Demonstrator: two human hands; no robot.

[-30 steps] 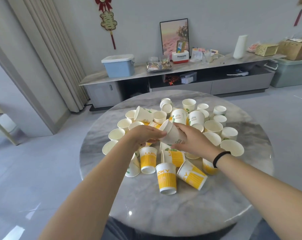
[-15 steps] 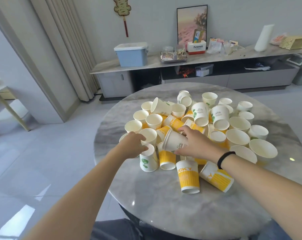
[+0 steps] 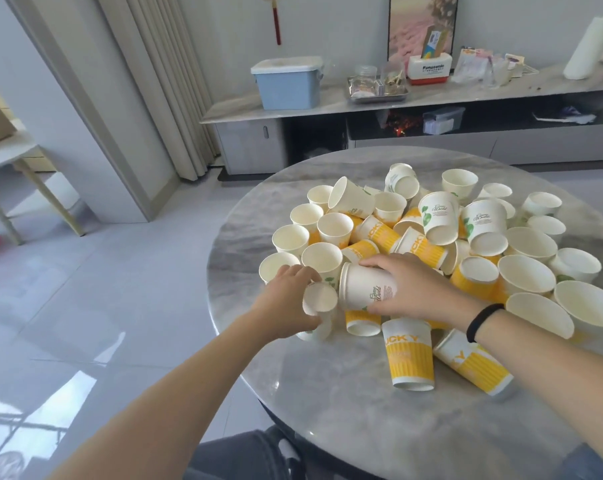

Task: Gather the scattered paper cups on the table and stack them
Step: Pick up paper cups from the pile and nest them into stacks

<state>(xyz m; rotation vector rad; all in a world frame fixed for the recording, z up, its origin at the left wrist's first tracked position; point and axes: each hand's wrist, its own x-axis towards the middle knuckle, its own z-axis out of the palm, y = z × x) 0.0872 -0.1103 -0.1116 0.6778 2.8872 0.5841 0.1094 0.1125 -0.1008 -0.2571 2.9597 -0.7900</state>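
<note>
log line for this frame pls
left hand: gripping upside-down white paper cup | right hand: holding sideways white leaf-print paper cup | stack: not formed | round marble table

A round table (image 3: 345, 393) of polished grey marble-look stone is seen, glossy with reflections. Matt paper cups (image 3: 411, 355) are piled on it. The floor tiles (image 3: 85, 323) are shiny. A smooth blue plastic box (image 3: 286, 83) is seen behind.
</note>
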